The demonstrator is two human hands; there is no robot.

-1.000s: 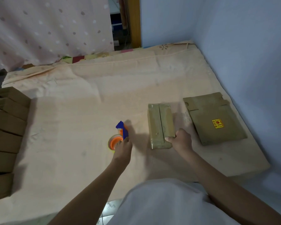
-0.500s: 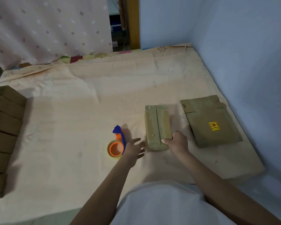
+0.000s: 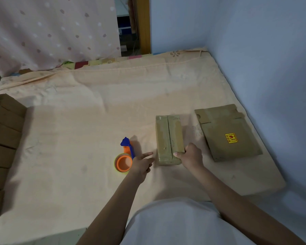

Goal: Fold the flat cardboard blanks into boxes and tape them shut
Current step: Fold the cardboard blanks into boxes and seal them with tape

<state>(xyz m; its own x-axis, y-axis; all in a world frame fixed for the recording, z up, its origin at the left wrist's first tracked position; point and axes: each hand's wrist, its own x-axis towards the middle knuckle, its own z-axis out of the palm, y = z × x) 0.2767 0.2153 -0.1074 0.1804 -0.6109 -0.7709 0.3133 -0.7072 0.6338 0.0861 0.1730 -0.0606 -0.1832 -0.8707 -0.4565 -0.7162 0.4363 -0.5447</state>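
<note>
From the head view, a folded box (image 3: 168,139) lies on the bed sheet (image 3: 78,121) a little right of centre, its two top flaps meeting along a seam that runs near to far, with glossy tape seemingly already over it. The right hand (image 3: 190,155) grips the box's near right corner, thumb on top and fingers curled down the side. The left hand (image 3: 141,162) grasps nothing; its fingers are loosely spread and point toward the box's near left edge, just short of touching it. Just to its left, the tape dispenser (image 3: 125,157) sits on the sheet, with an orange roll and a blue handle. A flat blank (image 3: 227,132) with a yellow sticker lies to the right, close to the blue wall (image 3: 263,68), and a row of cardboard pieces (image 3: 3,147) lines the far left edge. My guess is the box is about to be turned or moved aside. To do that well, the free hand should take the opposite near corner so the box lifts level, and the seam is worth pressing flat before the next blank is pulled in
</note>
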